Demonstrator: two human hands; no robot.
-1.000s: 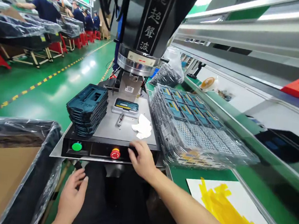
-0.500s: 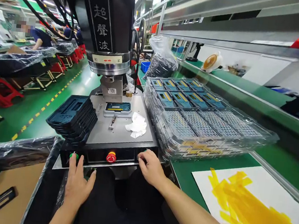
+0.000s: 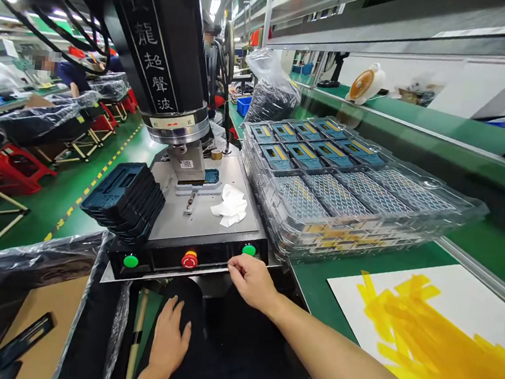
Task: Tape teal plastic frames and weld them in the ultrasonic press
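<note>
My left hand (image 3: 170,337) hangs over my lap below the machine's front panel, fingers stretched and holding nothing. My right hand (image 3: 253,282) is curled closed just below the right green button (image 3: 249,250), with nothing visible in it. A left green button (image 3: 131,260) and a red emergency stop button (image 3: 189,259) sit on the same panel. Above the base plate, the press's metal horn (image 3: 186,164) is down on a dark blue plastic housing (image 3: 211,176) in the fixture (image 3: 190,190), hiding part of it. A crumpled white cloth (image 3: 229,206) lies beside it.
Left of the fixture stands a stack of dark plastic housings (image 3: 117,200). Clear trays (image 3: 321,220) with blue parts are piled at right. A plastic-lined box (image 3: 53,289) holds loose black pieces. Yellow strips (image 3: 439,338) lie on a white sheet. Co-workers sit in the background.
My left hand has left the green button and moved down and right over my lap. My right hand has dropped slightly off its button. The horn has come down onto the housing.
</note>
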